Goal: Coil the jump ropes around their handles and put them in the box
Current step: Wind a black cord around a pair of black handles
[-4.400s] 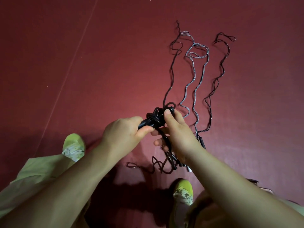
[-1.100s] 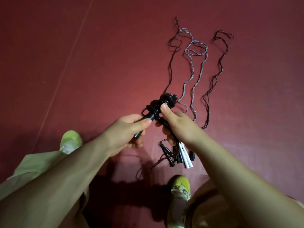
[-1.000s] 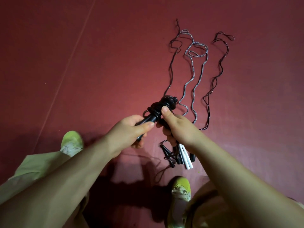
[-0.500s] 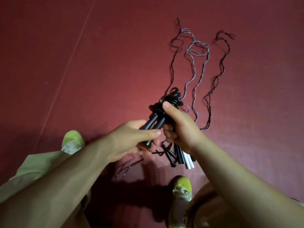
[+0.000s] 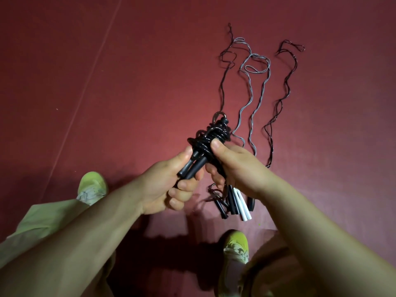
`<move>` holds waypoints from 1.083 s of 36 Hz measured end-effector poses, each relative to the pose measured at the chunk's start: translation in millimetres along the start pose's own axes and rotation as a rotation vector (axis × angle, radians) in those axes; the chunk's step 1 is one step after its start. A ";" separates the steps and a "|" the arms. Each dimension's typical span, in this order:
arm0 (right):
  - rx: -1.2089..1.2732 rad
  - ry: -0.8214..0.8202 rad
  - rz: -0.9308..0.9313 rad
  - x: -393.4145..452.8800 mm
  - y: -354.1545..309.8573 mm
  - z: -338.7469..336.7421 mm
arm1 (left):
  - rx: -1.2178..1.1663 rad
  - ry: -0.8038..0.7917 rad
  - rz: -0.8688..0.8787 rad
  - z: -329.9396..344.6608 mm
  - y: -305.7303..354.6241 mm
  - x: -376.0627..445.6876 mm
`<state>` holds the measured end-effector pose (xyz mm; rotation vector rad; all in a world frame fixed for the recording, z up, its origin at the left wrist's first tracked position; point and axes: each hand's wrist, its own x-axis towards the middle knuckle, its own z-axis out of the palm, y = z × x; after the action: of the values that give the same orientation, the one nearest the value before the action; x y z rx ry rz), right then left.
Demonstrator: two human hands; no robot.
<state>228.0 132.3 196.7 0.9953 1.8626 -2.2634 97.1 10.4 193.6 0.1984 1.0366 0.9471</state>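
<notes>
Black jump rope, coiled round its two handles, sits between both hands with its long axis slanting up and away, left hand gripping the handle ends, right hand pinching the coil by thumb; box not in view.

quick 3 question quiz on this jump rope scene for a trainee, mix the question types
1. True or false: the left hand grips the black handles of the coiled rope.
2. The right hand's thumb presses on: A) the coil B) the white handles C) a shoe
3. What colour is the floor?

Key: 1 true; 2 A; 3 dark red
</notes>
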 end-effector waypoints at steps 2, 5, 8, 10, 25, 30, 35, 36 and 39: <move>-0.099 0.056 0.045 -1.4 -2.5 0.0 | 0.135 0.109 0.044 -2.1 -0.2 1.7; -0.159 0.097 0.098 -2.3 -3.1 1.3 | 0.314 0.235 0.103 -5.6 -1.0 5.0; -0.190 0.125 0.133 -1.2 -2.1 3.0 | 0.383 0.288 0.129 -7.5 -2.1 7.4; -0.196 0.140 0.140 -0.5 -1.7 4.1 | 0.431 0.318 0.152 -9.6 -2.5 9.3; 0.061 0.075 0.280 4.3 8.3 12.0 | 1.067 0.624 0.248 -16.5 -9.8 13.6; -0.032 0.181 0.312 4.3 12.9 17.2 | 1.151 0.643 0.268 -16.9 -12.1 11.5; -0.054 0.264 0.247 1.5 6.4 18.9 | 0.995 0.535 0.236 -17.6 -11.1 15.6; -0.054 0.264 0.209 0.7 5.2 18.7 | 0.895 0.467 0.209 -16.7 -9.7 14.2; -0.102 0.261 0.089 -1.0 3.1 18.1 | 0.490 0.218 0.084 -11.5 -3.8 6.9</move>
<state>222.1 114.8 195.8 1.3829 1.9596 -2.0502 91.2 10.1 181.0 0.5576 1.4640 0.7875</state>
